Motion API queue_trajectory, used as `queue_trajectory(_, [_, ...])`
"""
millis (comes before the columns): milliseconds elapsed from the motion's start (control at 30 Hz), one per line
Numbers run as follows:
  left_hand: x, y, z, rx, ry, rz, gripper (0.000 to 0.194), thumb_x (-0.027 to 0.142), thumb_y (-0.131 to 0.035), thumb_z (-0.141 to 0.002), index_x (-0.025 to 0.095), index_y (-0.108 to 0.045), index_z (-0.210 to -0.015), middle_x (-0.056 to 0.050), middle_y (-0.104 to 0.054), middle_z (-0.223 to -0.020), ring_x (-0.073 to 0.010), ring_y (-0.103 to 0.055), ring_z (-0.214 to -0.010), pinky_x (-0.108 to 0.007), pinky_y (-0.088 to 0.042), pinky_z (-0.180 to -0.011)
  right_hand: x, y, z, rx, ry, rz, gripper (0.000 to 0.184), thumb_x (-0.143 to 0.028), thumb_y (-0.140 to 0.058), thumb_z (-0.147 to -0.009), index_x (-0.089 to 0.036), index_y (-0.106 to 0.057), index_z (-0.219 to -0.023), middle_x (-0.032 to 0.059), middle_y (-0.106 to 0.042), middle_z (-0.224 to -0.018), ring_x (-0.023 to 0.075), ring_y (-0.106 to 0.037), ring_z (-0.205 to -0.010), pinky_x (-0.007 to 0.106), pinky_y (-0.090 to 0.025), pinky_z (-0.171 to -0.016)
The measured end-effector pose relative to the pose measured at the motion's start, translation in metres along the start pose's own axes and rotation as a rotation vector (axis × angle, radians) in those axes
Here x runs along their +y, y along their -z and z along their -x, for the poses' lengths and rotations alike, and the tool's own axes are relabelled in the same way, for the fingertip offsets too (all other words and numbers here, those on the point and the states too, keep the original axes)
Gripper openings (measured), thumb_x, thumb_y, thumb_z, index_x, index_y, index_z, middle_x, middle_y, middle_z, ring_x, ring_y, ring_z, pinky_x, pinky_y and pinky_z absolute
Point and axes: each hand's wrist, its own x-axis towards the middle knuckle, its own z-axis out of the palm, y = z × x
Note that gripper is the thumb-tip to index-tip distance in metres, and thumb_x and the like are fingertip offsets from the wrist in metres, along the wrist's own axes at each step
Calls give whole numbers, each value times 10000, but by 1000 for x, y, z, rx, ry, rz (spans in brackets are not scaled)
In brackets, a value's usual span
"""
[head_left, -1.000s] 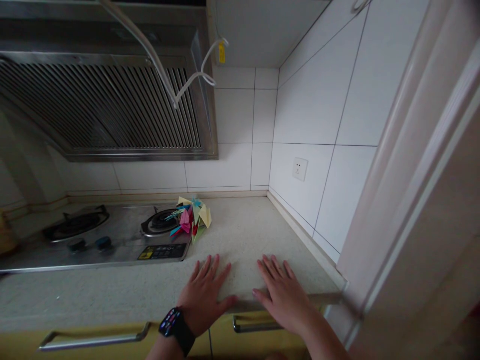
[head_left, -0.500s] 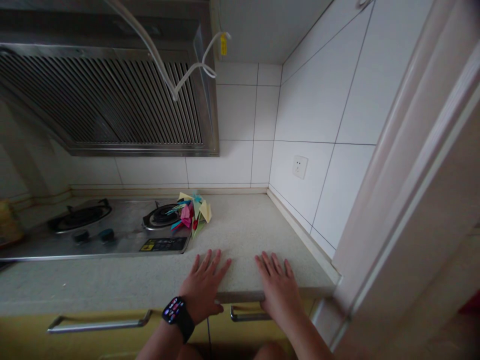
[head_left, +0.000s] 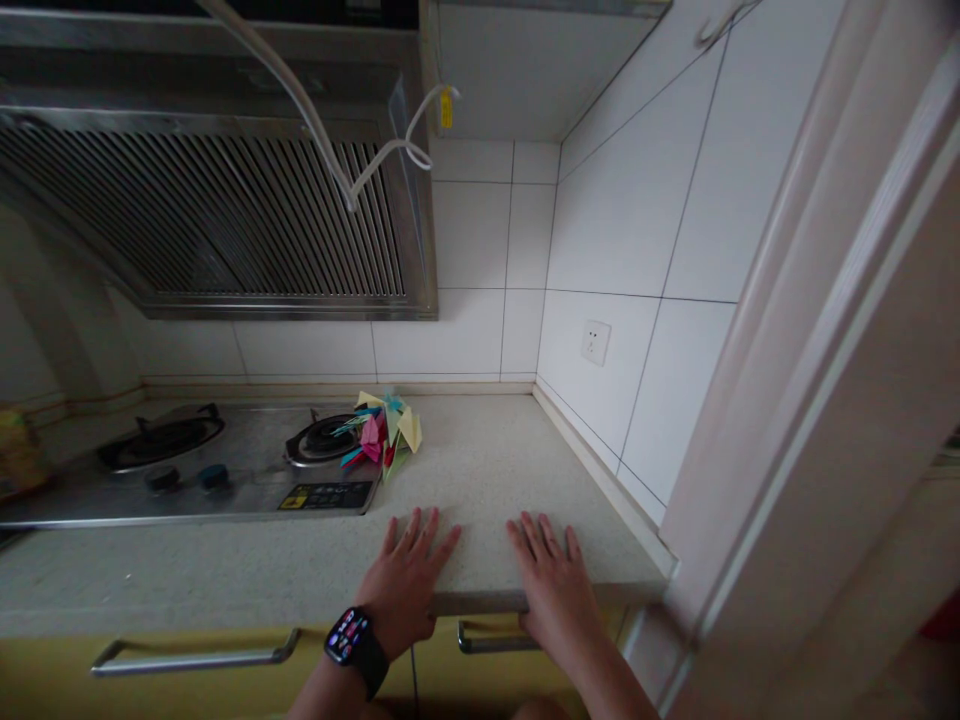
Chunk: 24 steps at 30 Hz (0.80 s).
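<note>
- White tiles (head_left: 607, 220) stand behind our counter (head_left: 487, 450).
- Our left hand (head_left: 401, 590), watch (head_left: 349, 637) at the wrist, rests at its front edge, fingers spread apart on the top, thumb below the edge.
- Our right hand (head_left: 556, 580) rests nearer the front right corner, fingers also apart; whether its thumb touches the handle (head_left: 495, 645), we cannot tell.
- Folded paper (head_left: 390, 430) lies across the stove's (head_left: 251, 445) right edge, beyond our left fingertips.
</note>
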Motion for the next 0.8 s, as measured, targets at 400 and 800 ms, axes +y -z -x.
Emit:
queue_trajectory(400, [25,37,-3,-248,216,-82,1340,345,-841,-450,463,-19,-1503,15,92,-1583,-386,141,-1433,-665,96,-1097,-13,30,1,-130,-106,45,1212,-90,-584,-491,-444,-55,-1522,-17,19,-1581,346,-19,-1469,655,169,-1067])
queue_trajectory(800, [30,28,1,-175,229,-183,1226,40,-553,-492,481,-9,-1498,-8,-15,-1599,-461,-57,-1431,-795,25,-999,-24,50,-2,-237,-188,105,1171,-105,-693,-557,-550,-109,-1469,41,-65,-1586,473,-81,-1420,733,89,-1010])
